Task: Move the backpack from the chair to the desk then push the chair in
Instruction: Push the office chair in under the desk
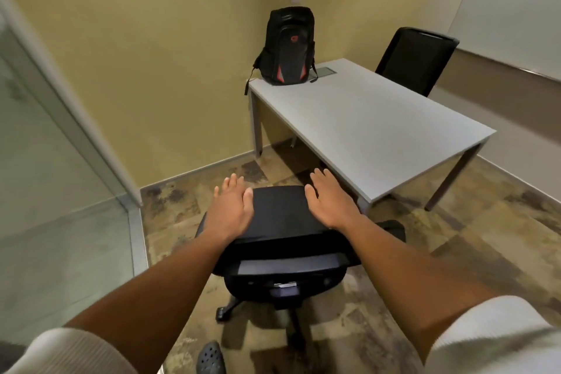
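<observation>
While the backpack (287,47) stands upright at the worktop's (379,130) far left corner, both grips are released: left hand (229,209) and right hand (331,202) spread flat over the chair (280,240) backrest's top. The chair, well clear of the near edge, should roll easily; push at the stiff backrest top.
</observation>
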Demonstrator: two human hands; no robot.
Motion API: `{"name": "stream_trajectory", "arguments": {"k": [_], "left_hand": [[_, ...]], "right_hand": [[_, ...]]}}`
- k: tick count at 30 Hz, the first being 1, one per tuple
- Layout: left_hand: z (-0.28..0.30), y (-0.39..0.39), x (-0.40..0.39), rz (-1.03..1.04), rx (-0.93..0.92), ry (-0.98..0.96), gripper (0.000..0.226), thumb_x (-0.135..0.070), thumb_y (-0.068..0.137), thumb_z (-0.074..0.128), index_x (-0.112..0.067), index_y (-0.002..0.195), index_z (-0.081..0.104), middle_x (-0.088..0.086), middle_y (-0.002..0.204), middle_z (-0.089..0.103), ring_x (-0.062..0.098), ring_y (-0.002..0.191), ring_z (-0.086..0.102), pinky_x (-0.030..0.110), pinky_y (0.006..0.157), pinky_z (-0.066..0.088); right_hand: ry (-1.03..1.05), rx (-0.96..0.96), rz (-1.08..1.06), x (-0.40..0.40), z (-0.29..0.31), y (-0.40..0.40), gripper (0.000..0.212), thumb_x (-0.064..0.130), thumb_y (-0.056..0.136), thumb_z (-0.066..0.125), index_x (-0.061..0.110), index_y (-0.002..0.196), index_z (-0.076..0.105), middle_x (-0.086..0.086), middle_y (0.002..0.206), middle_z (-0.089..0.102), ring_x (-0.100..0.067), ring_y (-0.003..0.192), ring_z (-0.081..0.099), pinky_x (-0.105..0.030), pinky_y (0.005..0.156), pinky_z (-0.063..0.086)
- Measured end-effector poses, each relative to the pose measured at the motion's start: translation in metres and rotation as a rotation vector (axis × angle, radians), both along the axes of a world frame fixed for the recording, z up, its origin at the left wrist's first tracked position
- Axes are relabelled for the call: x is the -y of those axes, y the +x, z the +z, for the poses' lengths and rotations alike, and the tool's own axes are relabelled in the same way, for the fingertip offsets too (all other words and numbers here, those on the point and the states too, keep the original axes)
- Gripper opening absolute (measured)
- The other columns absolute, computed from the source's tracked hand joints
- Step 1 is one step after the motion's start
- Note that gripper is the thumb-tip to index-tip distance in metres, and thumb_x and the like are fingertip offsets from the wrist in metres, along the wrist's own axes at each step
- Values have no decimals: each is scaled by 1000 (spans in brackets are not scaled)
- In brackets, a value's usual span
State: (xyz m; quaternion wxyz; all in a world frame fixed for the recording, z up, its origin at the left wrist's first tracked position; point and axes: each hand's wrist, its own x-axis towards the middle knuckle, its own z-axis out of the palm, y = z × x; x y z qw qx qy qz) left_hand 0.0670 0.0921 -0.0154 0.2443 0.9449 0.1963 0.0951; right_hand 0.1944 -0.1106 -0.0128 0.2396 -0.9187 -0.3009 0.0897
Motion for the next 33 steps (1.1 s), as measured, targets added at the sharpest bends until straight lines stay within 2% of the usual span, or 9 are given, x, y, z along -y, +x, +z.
{"name": "stream_trajectory", "arguments": {"k": [9, 12, 14, 15, 17, 19, 21, 27, 33], "left_hand": [[-16, -40, 25, 1, -59, -25, 60, -45, 104, 24, -10, 151, 28, 11, 161, 22, 23, 149, 14, 42, 120, 11], [-24, -49, 31, 2, -95, -15, 63, -53, 101, 24, -14, 151, 32, 7, 161, 24, 22, 148, 19, 42, 119, 17], [-25, -53, 33, 9, -113, -3, 66, -58, 99, 23, -19, 150, 33, 3, 161, 24, 24, 145, 27, 44, 114, 26], [-24, -54, 34, 15, -123, 7, 67, -61, 98, 22, -21, 150, 34, 0, 160, 25, 26, 142, 33, 44, 110, 32], [-23, -58, 36, 26, -130, 29, 69, -65, 95, 22, -23, 148, 36, -4, 160, 26, 27, 135, 43, 42, 102, 40], [-25, -61, 38, 33, -108, 40, 68, -66, 94, 24, -24, 146, 41, -7, 157, 31, 24, 130, 49, 39, 97, 43], [-27, -63, 40, 49, -65, 41, 67, -67, 93, 26, -26, 144, 45, -10, 153, 39, 21, 128, 51, 38, 96, 45], [-26, -52, 29, 113, -22, 61, 69, -67, 90, 28, -26, 142, 47, -9, 148, 47, 22, 123, 55, 37, 92, 47], [-21, -46, 16, 115, -75, 131, 64, -62, 91, 27, -23, 136, 49, 2, 141, 55, 32, 114, 59, 41, 84, 49]], "right_hand": [[-26, -8, 16, 45, -10, -38, 60, 48, 101, 24, 14, 151, 24, -1, 161, 17, -14, 148, 4, -40, 115, 17], [-69, -6, 28, 57, -13, -43, 59, 47, 101, 24, 13, 150, 28, -3, 159, 23, -18, 147, 10, -41, 117, 16], [-73, 16, 42, 62, -13, -45, 56, 45, 102, 25, 11, 145, 37, -6, 153, 36, -23, 144, 23, -41, 114, 23], [-66, 42, 51, 65, -12, -45, 52, 44, 102, 26, 12, 136, 49, -7, 141, 50, -26, 136, 36, -41, 107, 31], [-47, 82, 68, 71, -11, -44, 46, 46, 100, 26, 18, 92, 60, -3, 95, 65, -27, 98, 58, -39, 81, 39], [-53, 71, 64, 78, -8, -44, 52, 52, 98, 24, 19, 65, 45, 0, 64, 54, -21, 66, 54, -35, 63, 36], [-45, 108, 52, 84, -8, -45, 56, 56, 97, 24, 21, 55, 40, 0, 54, 50, -17, 56, 49, -34, 54, 34], [167, 321, -76, 77, -9, -47, 47, 48, 98, 35, 34, 53, 35, 12, 53, 40, -13, 54, 43, -29, 54, 29], [181, 333, -145, 63, -10, -45, 37, 47, 97, 34, 31, 73, 57, 16, 70, 50, -8, 66, 46, -25, 56, 29]]}}
